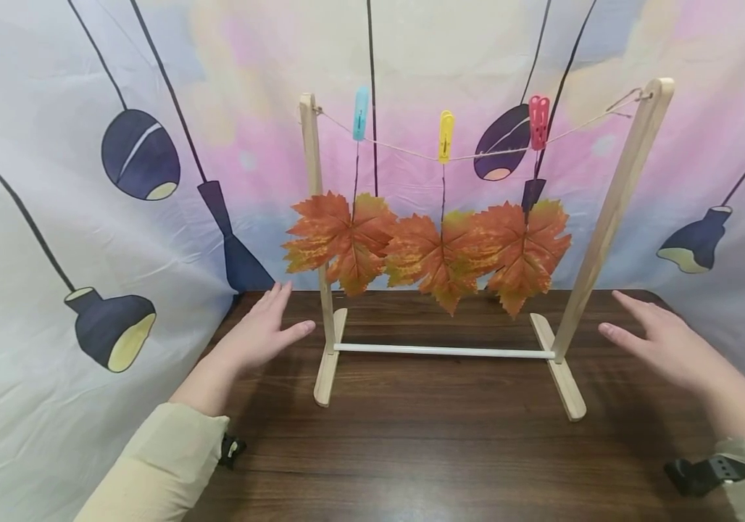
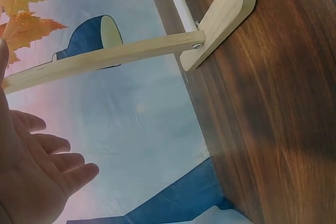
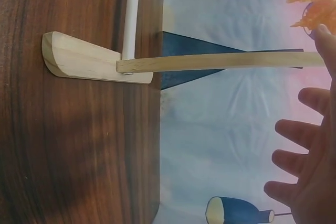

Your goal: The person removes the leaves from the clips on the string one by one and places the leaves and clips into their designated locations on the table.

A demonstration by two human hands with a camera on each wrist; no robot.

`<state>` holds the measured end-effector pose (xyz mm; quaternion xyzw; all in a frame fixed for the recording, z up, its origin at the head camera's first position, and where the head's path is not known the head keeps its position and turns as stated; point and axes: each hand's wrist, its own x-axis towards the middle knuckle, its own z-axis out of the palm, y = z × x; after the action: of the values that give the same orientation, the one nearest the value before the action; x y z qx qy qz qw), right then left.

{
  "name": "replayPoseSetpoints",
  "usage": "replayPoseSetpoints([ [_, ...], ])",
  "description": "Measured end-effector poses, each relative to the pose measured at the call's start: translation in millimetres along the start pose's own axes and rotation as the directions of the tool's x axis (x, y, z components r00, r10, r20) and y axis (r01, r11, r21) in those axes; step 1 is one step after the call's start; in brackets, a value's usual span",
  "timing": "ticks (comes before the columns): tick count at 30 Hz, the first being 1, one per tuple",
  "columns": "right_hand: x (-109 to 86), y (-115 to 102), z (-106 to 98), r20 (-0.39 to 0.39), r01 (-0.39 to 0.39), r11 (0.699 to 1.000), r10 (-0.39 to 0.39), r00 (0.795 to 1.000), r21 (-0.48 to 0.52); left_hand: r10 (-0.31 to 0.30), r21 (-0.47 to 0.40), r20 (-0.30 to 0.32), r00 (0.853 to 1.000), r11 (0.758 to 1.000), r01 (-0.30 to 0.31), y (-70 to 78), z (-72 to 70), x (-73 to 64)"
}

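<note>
A wooden rack with two posts and a white crossbar stands on the table. Along the string between its post tops hang three orange maple leaves, the left one, the middle one and the right one. Their stems are clipped by a blue clothespin, a yellow clothespin and a red clothespin. Just outside the left post, my left hand is held with fingers extended, nothing in it. My right hand likewise holds nothing, fingers spread beyond the right post.
The rack's feet rest on a dark wood-grain table. Behind and at the sides hangs a pastel cloth backdrop printed with dark lamps. Each wrist wears a black strap, the right one near the table's front.
</note>
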<state>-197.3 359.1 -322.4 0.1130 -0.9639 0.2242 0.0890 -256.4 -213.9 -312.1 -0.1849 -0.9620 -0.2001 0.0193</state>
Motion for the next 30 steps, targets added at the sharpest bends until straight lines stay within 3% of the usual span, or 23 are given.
replayPoseSetpoints([
  [4,0.5,-4.1,-3.7,0.026,-0.058,0.998,0.059,0.998,-0.027,-0.001,-0.032,0.007,1.0,0.999,0.001,-0.4,-3.7,0.8],
  [8,-0.4,-8.3,-6.0,0.004,-0.108,0.992,0.109,0.994,-0.067,0.005,-0.082,0.01,1.0,0.997,-0.005,2.1,-7.9,3.4],
  [18,-1.0,-14.3,-9.2,-0.087,-0.095,0.995,0.091,0.992,-0.039,-0.039,-0.157,-0.01,0.999,0.987,0.037,1.4,-13.8,6.1],
  [30,3.5,-21.3,-16.9,-0.094,-0.095,0.995,0.094,0.991,-0.011,-0.006,-0.184,-0.039,0.999,0.983,-0.002,8.2,-32.2,10.6],
])
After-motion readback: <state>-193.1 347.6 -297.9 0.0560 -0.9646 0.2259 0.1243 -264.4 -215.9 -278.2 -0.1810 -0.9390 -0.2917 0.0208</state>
